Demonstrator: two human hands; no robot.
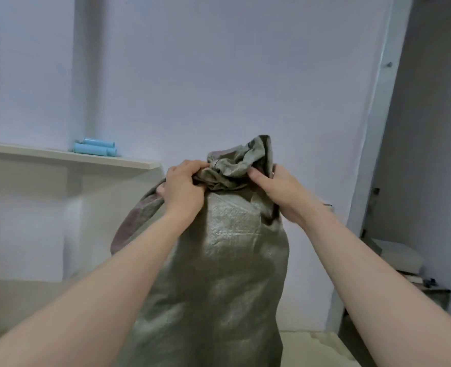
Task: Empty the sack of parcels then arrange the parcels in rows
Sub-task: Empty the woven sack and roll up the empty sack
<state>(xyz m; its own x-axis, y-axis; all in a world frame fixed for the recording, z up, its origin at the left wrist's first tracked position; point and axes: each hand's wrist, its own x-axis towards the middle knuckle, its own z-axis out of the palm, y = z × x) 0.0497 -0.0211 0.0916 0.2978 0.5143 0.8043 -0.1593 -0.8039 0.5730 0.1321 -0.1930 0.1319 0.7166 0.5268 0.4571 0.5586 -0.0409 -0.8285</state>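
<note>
A tall grey-green woven sack stands upright right in front of me, full and bulging. Its mouth is bunched into a crumpled neck at the top. My left hand grips the gathered fabric on the left of the neck. On the right of the neck, my right hand grips the bunched cloth, thumb on the near side. No parcels show; whatever is in the sack is hidden by its cloth.
A pale shelf runs along the left wall with light blue tubes lying on it. A white wall stands behind the sack. A doorway and a low table with small items are at the right. Pale floor shows at lower right.
</note>
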